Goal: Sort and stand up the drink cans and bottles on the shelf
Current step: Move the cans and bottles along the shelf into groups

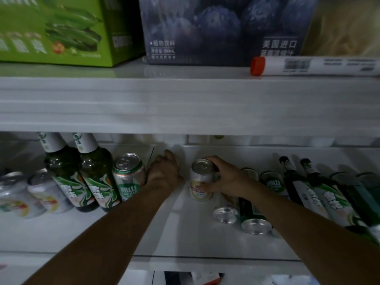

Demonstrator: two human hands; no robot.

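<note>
On my feed, the right hand (226,179) grips a white can (200,174) standing upright on the lower shelf (195,233). The left hand (164,173) sits just beside an upright green can (128,177) — its fingertips are hidden from me. Two green bottles (61,173) stand further left; two cans (256,224) lie on their sides at right.

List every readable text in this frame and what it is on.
"植物饮料", "美国进口": blue box.
"崂山": green can.
Too blurred to read: green box, white tube, bottles, white can in the right hand.
</note>
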